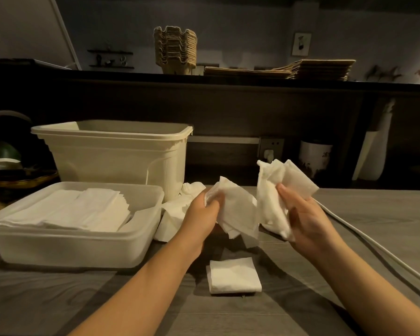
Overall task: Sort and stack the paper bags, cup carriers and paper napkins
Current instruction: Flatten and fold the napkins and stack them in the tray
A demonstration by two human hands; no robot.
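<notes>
My left hand (201,212) grips a crumpled white napkin (235,209) above the grey table. My right hand (303,219) holds a bunch of loose white napkins (274,190) just to the right of it. One folded napkin (233,275) lies flat on the table below my hands. More crumpled napkins (177,209) lie behind my left hand. A shallow plastic tray (70,246) at the left holds stacked flat napkins (68,209). On the high shelf stand stacked cup carriers (175,49) and flat paper bags (308,69).
A deep cream bin (117,154) stands behind the tray. A white cable (364,241) runs along the table at the right. A white patterned pot (314,156) and a wall socket (270,147) sit at the back. A dark basket (17,178) is at far left.
</notes>
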